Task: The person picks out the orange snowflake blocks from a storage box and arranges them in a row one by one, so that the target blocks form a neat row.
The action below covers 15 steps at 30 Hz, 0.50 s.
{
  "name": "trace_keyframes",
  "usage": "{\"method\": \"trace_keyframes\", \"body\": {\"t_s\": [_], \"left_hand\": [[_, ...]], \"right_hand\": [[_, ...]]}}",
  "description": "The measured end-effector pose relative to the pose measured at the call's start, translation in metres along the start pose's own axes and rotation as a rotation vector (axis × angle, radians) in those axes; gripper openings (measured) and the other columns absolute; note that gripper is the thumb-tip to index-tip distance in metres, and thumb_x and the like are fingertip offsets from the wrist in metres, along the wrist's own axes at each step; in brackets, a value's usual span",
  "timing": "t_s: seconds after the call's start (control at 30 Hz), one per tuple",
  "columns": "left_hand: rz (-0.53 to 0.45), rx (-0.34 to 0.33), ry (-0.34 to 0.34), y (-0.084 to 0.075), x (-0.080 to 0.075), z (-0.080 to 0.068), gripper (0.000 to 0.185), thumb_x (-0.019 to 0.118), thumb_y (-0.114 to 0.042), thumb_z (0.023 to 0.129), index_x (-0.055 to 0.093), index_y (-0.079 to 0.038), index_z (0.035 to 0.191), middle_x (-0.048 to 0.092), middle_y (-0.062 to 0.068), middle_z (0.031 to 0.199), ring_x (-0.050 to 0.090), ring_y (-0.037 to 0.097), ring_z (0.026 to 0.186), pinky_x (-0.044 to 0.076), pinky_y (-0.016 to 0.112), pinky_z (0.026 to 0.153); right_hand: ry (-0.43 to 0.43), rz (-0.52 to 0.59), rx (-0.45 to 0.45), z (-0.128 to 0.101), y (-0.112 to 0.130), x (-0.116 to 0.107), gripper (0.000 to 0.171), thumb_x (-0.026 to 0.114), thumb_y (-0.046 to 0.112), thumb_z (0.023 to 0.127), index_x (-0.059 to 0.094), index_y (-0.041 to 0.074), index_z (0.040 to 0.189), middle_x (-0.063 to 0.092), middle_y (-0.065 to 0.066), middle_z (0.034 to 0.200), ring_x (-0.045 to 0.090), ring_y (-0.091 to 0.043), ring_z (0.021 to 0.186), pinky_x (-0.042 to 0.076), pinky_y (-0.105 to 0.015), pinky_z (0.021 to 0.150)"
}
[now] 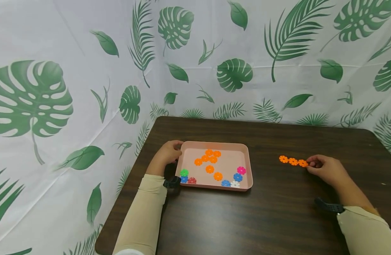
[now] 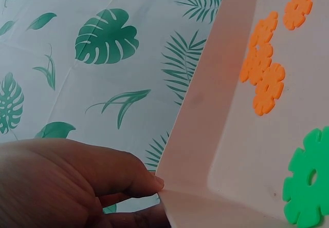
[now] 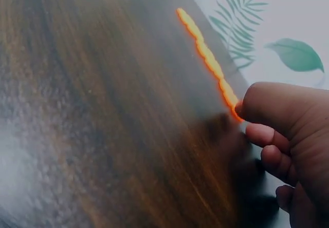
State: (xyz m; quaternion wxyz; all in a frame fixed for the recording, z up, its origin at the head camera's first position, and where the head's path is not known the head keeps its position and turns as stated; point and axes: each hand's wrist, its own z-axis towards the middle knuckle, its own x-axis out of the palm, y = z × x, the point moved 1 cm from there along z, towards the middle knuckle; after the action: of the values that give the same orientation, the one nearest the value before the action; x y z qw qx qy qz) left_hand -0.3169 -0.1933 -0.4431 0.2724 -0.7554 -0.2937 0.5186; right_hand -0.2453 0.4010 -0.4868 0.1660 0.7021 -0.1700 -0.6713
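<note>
On the dark table, the left hand grips the near-left rim of the pink tray, steadying it. The right hand pinches the near end of a chain of three orange discs lying on the table well right of the tray. Chain-building seems underway; judging by colour, another of the orange discs in the tray would join next, needing notches aligned.

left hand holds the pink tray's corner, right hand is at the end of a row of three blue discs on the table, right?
Not quite: the discs by the right hand are orange, as the head view shows. The left hand does hold the pink tray by its corner.
</note>
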Motion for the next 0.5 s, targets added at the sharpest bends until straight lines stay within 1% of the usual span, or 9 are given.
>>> {"method": "trace_keyframes", "body": {"t_s": [0.07,0.13,0.23,0.37,0.43,0.5], "left_hand": [[-0.005,0.002,0.003,0.0,-0.001,0.001,0.052,0.06,-0.012,0.091,0.051,-0.016,0.142,0.063,0.014,0.11,0.064,0.025,0.081,0.058,0.037,0.07],[-0.009,0.005,0.007,0.0,-0.002,0.003,0.052,0.06,-0.012,0.091,0.051,-0.016,0.142,0.063,0.014,0.11,0.064,0.025,0.081,0.058,0.037,0.071],[-0.013,0.004,0.007,0.001,-0.003,0.005,0.052,0.061,-0.012,0.091,0.051,-0.015,0.141,0.063,0.014,0.11,0.064,0.025,0.081,0.058,0.037,0.071],[-0.019,-0.005,0.01,0.002,-0.005,0.008,0.052,0.062,-0.012,0.09,0.051,-0.015,0.141,0.063,0.013,0.109,0.064,0.025,0.081,0.058,0.037,0.071],[-0.022,-0.006,0.016,0.002,-0.006,0.009,0.052,0.062,-0.012,0.09,0.051,-0.015,0.141,0.063,0.013,0.108,0.064,0.025,0.081,0.058,0.037,0.071],[-0.022,0.001,0.021,0.002,-0.006,0.01,0.053,0.062,-0.012,0.09,0.051,-0.015,0.142,0.063,0.014,0.108,0.065,0.025,0.081,0.058,0.037,0.071]], "right_hand": [[-0.029,0.002,-0.004,0.001,0.002,0.001,0.042,0.066,0.042,0.091,0.064,0.006,0.111,0.063,-0.01,0.096,0.055,-0.025,0.083,0.042,-0.036,0.066],[-0.064,0.014,-0.007,0.001,0.01,0.001,0.042,0.063,0.043,0.092,0.065,0.007,0.112,0.064,-0.011,0.098,0.056,-0.027,0.085,0.042,-0.035,0.066],[-0.102,0.066,-0.018,0.005,0.034,-0.001,0.043,0.062,0.044,0.093,0.065,0.008,0.116,0.066,-0.015,0.105,0.057,-0.029,0.089,0.046,-0.033,0.064],[-0.102,0.144,-0.074,0.015,0.085,-0.007,0.047,0.065,0.045,0.091,0.066,0.009,0.121,0.066,-0.016,0.114,0.057,-0.026,0.091,0.05,-0.026,0.062],[-0.099,0.171,-0.135,0.023,0.114,-0.005,0.045,0.067,0.043,0.09,0.067,0.011,0.122,0.067,-0.013,0.113,0.057,-0.024,0.09,0.05,-0.022,0.063],[-0.093,0.186,-0.206,0.032,0.144,0.001,0.042,0.07,0.04,0.088,0.069,0.012,0.12,0.068,-0.01,0.11,0.059,-0.022,0.089,0.051,-0.022,0.066]]}}
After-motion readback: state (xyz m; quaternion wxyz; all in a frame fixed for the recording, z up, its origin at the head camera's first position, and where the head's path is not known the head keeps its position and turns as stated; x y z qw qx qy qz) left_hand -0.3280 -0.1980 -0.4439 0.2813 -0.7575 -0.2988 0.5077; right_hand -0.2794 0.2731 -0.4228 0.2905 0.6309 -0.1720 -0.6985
